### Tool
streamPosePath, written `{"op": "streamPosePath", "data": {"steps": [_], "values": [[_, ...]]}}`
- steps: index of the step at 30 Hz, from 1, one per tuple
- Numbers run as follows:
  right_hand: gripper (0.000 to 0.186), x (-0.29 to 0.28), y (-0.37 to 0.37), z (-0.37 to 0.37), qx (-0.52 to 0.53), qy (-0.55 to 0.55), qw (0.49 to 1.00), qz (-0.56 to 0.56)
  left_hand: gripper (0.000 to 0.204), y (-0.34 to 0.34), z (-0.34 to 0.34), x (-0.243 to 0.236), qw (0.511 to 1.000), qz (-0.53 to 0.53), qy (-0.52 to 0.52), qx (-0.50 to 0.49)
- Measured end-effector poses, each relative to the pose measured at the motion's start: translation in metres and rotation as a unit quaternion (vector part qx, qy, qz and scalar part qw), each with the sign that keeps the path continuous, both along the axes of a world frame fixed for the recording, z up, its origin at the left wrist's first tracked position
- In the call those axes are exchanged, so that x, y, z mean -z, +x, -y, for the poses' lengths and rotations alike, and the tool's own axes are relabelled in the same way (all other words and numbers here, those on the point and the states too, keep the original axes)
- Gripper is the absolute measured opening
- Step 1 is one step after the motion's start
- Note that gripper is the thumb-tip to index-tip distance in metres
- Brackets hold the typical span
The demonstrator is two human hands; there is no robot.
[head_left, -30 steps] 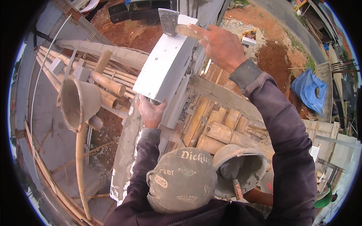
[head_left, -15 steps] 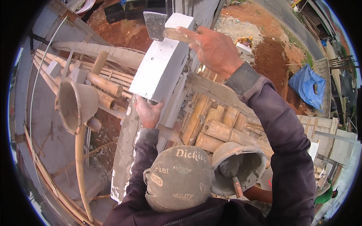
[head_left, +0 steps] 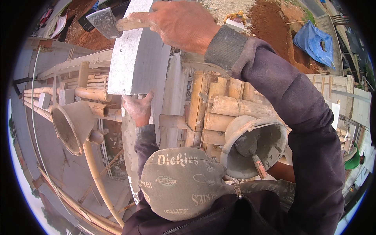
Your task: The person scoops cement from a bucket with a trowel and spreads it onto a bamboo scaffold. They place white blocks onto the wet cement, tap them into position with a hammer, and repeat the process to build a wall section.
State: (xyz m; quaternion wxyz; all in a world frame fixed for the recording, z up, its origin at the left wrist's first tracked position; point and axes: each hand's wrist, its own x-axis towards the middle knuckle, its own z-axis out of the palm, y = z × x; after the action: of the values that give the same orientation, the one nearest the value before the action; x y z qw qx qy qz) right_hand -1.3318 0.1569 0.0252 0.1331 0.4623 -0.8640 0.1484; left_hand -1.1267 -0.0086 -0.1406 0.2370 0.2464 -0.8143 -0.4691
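A long white lightweight concrete block stretches away from me along the wall top, its far end cut off by the picture's upper edge. My left hand grips its near end, thumb against the end face and some fingers hidden. Above the block, my right hand is closed round the wooden handle of a hatchet-like tool with a broad flat metal blade. That blade juts out past the block's left side. Right of my bent knee sits a mortar bucket, with a trowel resting inside.
Bamboo poles lie to the right of the wall. At the left, another bucket hangs tilted by bamboo scaffolding. Far below are red soil and a blue tarp. A person in green is at the right edge.
My view has shifted, so the block, both hands and the tool appear farther up and left. Both hands keep their hold, and the tool still lies over the block.
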Motion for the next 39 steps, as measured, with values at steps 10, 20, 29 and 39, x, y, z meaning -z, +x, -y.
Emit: {"op": "streamPosePath", "data": {"steps": [10,20,29,39], "values": [[0.043,-0.003,-0.002,0.006,-0.018,0.032,0.999,0.002,0.077,0.0,0.001,0.002,0.992,0.064,-0.109,-0.021],[0.053,0.002,0.013,0.006,-0.011,0.014,1.0,0.023,0.098,0.001,-0.008,-0.022,0.995,0.083,-0.055,-0.026],[0.053,0.028,0.031,0.0,0.072,-0.154,0.97,0.171,0.085,-0.032,0.013,-0.129,0.933,0.17,-0.296,0.113],[0.047,0.114,0.162,0.001,0.351,-0.362,0.38,0.776,0.088,-0.034,0.016,-0.13,0.933,0.155,-0.289,0.15]]}}
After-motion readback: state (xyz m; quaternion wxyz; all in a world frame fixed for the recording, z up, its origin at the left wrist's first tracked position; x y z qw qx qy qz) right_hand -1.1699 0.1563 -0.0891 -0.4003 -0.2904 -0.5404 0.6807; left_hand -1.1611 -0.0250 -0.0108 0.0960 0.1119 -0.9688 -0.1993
